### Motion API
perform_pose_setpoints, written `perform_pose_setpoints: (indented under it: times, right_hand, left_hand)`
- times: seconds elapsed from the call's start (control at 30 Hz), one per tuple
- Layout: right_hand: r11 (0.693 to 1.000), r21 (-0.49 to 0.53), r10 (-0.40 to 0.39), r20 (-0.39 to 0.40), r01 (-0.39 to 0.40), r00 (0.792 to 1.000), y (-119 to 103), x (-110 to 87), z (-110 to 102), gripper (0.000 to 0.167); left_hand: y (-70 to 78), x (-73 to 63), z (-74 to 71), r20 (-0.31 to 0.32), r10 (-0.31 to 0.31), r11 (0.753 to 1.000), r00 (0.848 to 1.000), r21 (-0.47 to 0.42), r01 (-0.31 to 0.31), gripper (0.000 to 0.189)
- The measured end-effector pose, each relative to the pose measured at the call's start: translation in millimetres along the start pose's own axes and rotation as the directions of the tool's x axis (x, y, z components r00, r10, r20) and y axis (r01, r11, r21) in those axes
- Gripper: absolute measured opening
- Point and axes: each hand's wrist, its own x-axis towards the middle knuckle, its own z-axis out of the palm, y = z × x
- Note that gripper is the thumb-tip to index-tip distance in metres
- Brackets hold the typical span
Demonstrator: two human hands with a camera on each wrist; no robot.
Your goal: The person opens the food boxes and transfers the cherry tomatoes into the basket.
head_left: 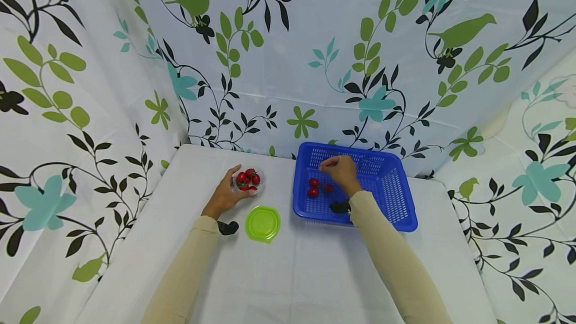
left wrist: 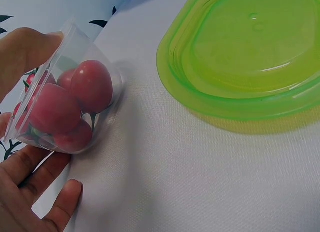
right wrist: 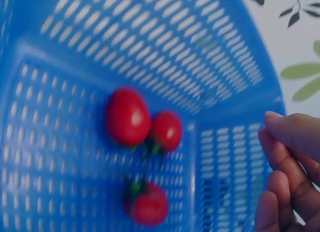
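Observation:
My left hand (head_left: 223, 195) grips a small clear plastic container (head_left: 261, 174), thumb on one side and fingers on the other. Several red cherry tomatoes (left wrist: 55, 107) with green stems lie inside it. In the left wrist view the container looks tilted, close to the tablecloth. My right hand (head_left: 343, 171) hovers over the blue plastic basket (head_left: 407, 204), its fingers loosely bent and the thumb near the index fingertip. Nothing shows between them. Three cherry tomatoes lie on the basket floor: a larger one (right wrist: 127, 117), one touching it (right wrist: 166, 131), and one apart (right wrist: 146, 204).
A translucent green lid (head_left: 263, 223) lies on the white tablecloth (head_left: 288, 274), between the container and the basket, nearer the person. Behind the table hangs a patterned curtain (head_left: 270, 89) with birds and leaves; the basket stands close to it.

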Motion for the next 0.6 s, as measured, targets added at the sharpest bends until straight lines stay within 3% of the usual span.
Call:
perform_pose_setpoints:
  times: [0.6]
  right_hand:
    - [0.978, 0.150, -0.138, -0.060, 0.146, 0.989, -59, -6.6, 46, 0.006]
  left_hand:
    - [0.3, -2.0, -0.5, -0.002, 0.000, 1.000, 1.000, -0.012, 0.000, 0.106]
